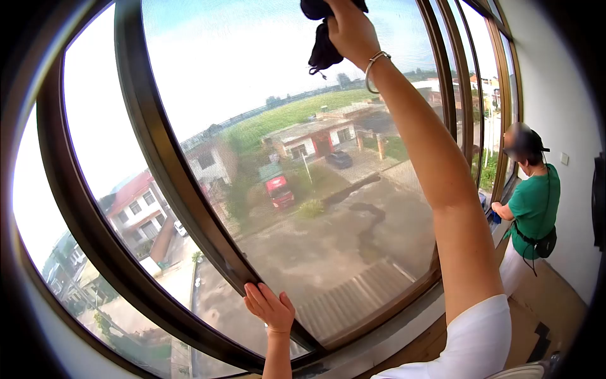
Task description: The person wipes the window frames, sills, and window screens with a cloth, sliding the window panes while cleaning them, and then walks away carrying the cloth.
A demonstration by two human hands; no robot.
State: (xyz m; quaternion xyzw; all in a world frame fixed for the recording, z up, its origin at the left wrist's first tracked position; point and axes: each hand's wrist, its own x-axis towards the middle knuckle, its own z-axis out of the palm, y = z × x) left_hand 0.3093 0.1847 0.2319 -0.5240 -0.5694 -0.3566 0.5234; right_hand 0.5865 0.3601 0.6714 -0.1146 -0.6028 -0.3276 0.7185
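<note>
High up at the top of the view, my right hand (355, 36) grips a dark cloth (325, 49), part of which hangs below the fingers with a loose thread. Part of the cloth is cut off by the upper edge. My right arm, with a bracelet (374, 69) at the wrist, stretches up in front of the large window pane (252, 76). Lower down, my left hand (270, 307) lies with its fingers stretched out against the brown window frame (208, 234), near its bottom end.
Further along the windows at the right, a person in a green shirt (533, 202) stands by the sill, holding something blue (496, 216). A white wall (555, 76) with a switch (564, 158) rises behind. Outside, a red truck (279, 191) and houses show through the glass.
</note>
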